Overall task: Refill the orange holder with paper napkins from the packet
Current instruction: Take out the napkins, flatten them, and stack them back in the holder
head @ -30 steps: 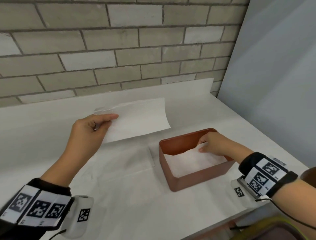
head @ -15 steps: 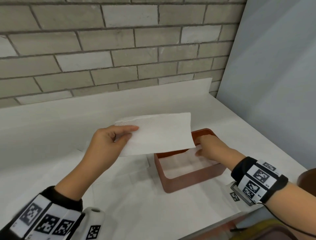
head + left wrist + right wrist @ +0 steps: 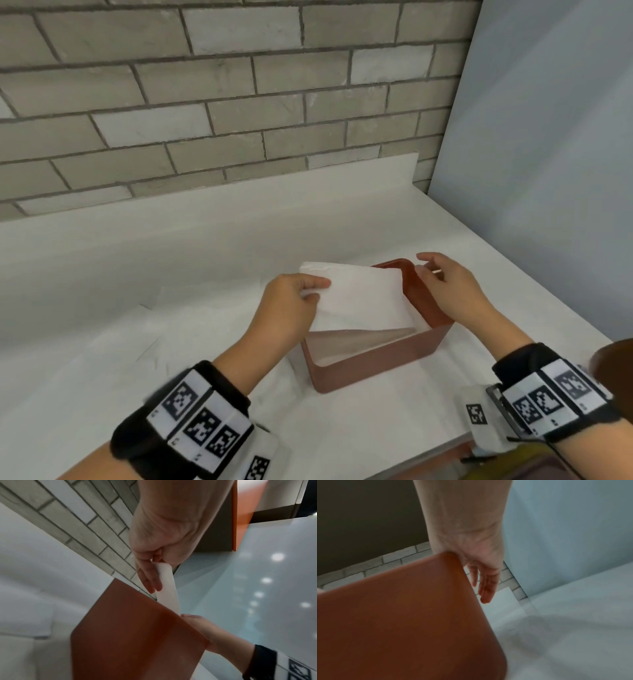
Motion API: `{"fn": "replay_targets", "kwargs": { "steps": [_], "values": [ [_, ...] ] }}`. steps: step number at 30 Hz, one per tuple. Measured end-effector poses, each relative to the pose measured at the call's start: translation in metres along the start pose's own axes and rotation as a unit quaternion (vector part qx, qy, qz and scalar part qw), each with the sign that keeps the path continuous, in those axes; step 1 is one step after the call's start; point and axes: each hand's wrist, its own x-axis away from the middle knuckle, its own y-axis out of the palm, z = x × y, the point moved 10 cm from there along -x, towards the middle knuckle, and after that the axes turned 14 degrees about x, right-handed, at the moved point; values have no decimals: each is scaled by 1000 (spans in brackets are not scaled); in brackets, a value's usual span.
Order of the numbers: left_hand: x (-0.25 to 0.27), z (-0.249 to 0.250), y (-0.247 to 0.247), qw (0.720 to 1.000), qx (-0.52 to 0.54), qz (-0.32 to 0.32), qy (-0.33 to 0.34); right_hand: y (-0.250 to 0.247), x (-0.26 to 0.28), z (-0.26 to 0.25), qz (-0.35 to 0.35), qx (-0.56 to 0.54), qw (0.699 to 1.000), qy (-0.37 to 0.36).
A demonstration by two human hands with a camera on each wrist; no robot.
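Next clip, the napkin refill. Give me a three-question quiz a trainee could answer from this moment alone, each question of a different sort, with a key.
1. True or false: the left hand pinches the napkin by its edge.
2. Where is the napkin relative to the orange holder? A) flat on the counter beside it B) held tilted over its opening C) crumpled in the right hand
3. Fill in: the right hand is at the holder's ____ side, fingers relaxed, holding nothing.

Key: 1 true. 2 B. 3 far right; whether it touches the rim cannot be told.
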Motion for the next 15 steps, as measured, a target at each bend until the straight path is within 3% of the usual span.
{"fn": "replay_targets", "kwargs": {
  "steps": [3,9,15],
  "values": [
    [-2,-9,13,999,2,2,-50,9,-2,9,-18,-69,997,19],
    [2,-25,25,992,31,-2,-125,13,-6,9,-24,-71,997,-2],
    [6,-30,50,980,-78,-70,-169,12,-5,8,-22,-76,997,-7]
  ]
}}
